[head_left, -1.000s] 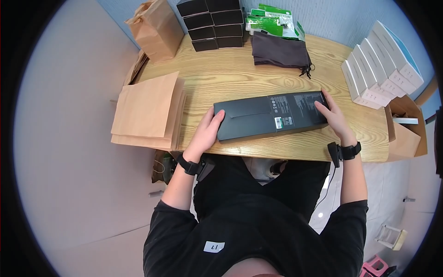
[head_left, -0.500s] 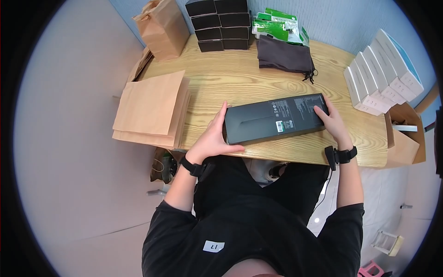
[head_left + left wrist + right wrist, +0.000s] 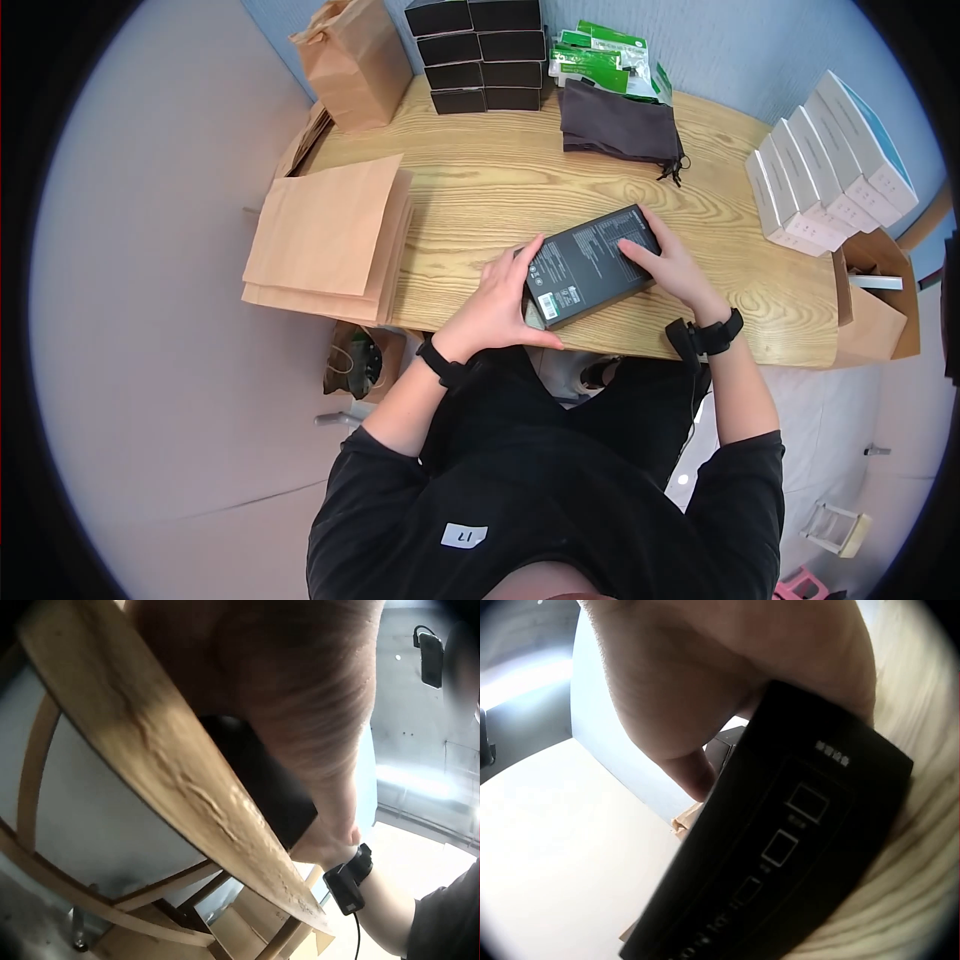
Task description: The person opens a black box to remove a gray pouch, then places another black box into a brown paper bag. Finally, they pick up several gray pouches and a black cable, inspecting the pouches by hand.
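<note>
the print (image 3: 832,754) on the box (image 3: 600,262) is too blurred to read.

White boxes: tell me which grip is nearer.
Right. The right grip holds the right end of the black box, left of the white boxes; the left grip is farther off, at that box's left end.

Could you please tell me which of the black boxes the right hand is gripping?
The box near the table's front edge, its barcode label facing up; the stacked boxes sit at the back, away from the right hand.

stacked black boxes (image 3: 455,75): 8 visible | held box (image 3: 590,265): 1 | hands (image 3: 495,310) (image 3: 685,275): 2
</note>
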Available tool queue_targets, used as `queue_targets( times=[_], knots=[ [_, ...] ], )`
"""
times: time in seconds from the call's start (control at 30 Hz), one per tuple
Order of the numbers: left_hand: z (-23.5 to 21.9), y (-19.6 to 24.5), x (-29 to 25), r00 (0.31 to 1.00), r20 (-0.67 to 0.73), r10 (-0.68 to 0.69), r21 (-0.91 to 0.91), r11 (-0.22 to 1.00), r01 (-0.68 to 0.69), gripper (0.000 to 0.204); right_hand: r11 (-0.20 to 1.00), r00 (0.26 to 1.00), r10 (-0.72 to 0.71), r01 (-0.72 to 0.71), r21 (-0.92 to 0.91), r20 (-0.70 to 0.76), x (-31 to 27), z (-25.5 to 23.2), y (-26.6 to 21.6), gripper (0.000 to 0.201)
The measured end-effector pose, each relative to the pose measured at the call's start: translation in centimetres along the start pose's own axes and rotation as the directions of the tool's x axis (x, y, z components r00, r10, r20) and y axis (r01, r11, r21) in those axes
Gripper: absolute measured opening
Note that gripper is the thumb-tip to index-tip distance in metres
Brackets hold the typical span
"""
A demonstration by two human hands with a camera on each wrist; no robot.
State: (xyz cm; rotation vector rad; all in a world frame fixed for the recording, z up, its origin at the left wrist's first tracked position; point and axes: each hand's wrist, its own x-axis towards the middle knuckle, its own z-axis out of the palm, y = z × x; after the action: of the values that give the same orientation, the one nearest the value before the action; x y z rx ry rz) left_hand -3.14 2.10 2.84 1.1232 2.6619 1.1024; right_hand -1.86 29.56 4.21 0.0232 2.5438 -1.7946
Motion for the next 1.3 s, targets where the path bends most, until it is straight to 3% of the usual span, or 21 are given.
queue_targets(
  times=[0.03, 0.17, 0.23, 0.27, 0.33, 0.37, 0.43, 0.47, 0.53, 0.57, 0.63, 0.77, 0.83, 1.0, 1.13, 1.2, 1.27, 1.3],
  knots=[
    [-0.3, 0.0, 0.0, 0.998, 0.064, 0.015, -0.029, 0.999, -0.013, 0.122, 1.000, 1.000, 0.005, -0.005, -0.003, 0.017, 0.1, -0.1, -0.1, 0.082],
    [-0.2, 0.3, 0.0, 0.999, 0.030, -0.012, -0.054, 0.998, 0.013, 0.110, 0.992, 0.999, -0.032, 0.035, -0.117, 0.024, 0.9, -0.1, 0.4, 0.079],
    [-0.2, 0.6, -0.1, 0.997, -0.030, -0.065, -0.021, 0.998, 0.065, 0.102, 0.930, 0.985, -0.170, 0.157, -0.332, -0.011, 1.2, 0.1, 0.2, 0.077],
    [-0.1, 0.5, -0.2, 0.997, -0.034, -0.067, -0.023, 0.998, 0.066, 0.102, 0.929, 0.985, -0.171, 0.159, -0.334, -0.007, 1.4, 0.3, 0.0, 0.077],
    [0.3, 0.3, -0.6, 0.987, -0.144, -0.070, 0.078, 0.994, 0.082, 0.101, 0.745, 0.913, -0.407, 0.319, -0.586, -0.021, 1.4, 0.9, -0.9, 0.076],
    [0.3, 0.3, -0.8, 0.986, -0.150, -0.073, 0.076, 0.993, 0.085, 0.101, 0.742, 0.912, -0.409, 0.323, -0.587, -0.015, 1.1, 1.4, -1.5, 0.076],
    [0.3, 0.1, -1.0, 0.937, -0.327, -0.127, 0.140, 0.973, 0.181, 0.103, 0.589, 0.844, -0.532, 0.429, -0.685, 0.071, 0.4, 2.9, -2.9, 0.075],
    [0.3, -0.2, -1.1, 0.933, -0.335, -0.131, 0.137, 0.973, 0.186, 0.103, 0.583, 0.841, -0.534, 0.436, -0.685, 0.080, 0.1, 3.9, -3.1, 0.075],
    [0.4, -0.7, -1.2, 0.876, -0.446, -0.185, 0.204, 0.932, 0.300, 0.103, 0.689, 0.897, -0.407, 0.426, -0.587, 0.173, -0.2, 6.1, -3.4, 0.078],
    [0.1, -1.0, -1.2, 0.893, -0.425, -0.146, 0.256, 0.927, 0.274, 0.103, 0.684, 0.894, -0.409, 0.434, -0.586, 0.184, 0.1, 7.0, -3.6, 0.078],
    [0.0, -1.4, -1.3, 0.897, -0.409, -0.165, 0.276, 0.915, 0.294, 0.103, 0.817, 0.862, -0.389, 0.486, -0.309, 0.326, 1.0, 8.4, -3.9, 0.079],
    [-0.7, -2.1, -1.4, 0.893, -0.407, -0.194, 0.244, 0.919, 0.311, 0.104, 0.687, 0.854, -0.418, 0.520, -0.507, 0.309, 2.8, 10.0, -4.2, 0.075],
    [-1.1, -2.7, -1.7, 0.887, -0.424, -0.183, 0.195, 0.938, 0.287, 0.103, 0.687, 0.867, -0.425, 0.496, -0.532, 0.260, 3.9, 10.6, -4.3, 0.069],
    [-2.3, -3.4, -2.7, 0.912, -0.347, -0.217, 0.050, 0.967, 0.249, 0.100, 0.707, 0.879, -0.351, 0.475, -0.523, 0.323, 6.2, 11.6, -5.3, 0.067],
    [-2.5, -3.0, -3.9, 0.901, -0.367, -0.232, 0.044, 0.963, 0.266, 0.099, 0.729, 0.915, -0.252, 0.394, -0.559, 0.316, 8.4, 13.0, -5.5, 0.067],
    [-2.9, -1.9, -4.8, 0.932, -0.280, -0.228, 0.082, 0.962, 0.260, 0.097, 0.727, 0.907, -0.294, 0.417, -0.546, 0.302, 9.5, 13.6, -5.1, 0.067],
    [-4.2, 0.0, -5.6, 0.941, -0.292, -0.172, 0.114, 0.970, 0.213, 0.087, 0.732, 0.901, -0.332, 0.434, -0.525, 0.281, 10.5, 14.1, -4.7, 0.068],
    [-5.3, 1.1, -6.0, 0.981, -0.171, -0.088, 0.012, 0.996, 0.091, 0.076, 0.727, 0.896, -0.333, 0.442, -0.526, 0.293, 10.9, 14.2, -4.6, 0.069]
  ],
)
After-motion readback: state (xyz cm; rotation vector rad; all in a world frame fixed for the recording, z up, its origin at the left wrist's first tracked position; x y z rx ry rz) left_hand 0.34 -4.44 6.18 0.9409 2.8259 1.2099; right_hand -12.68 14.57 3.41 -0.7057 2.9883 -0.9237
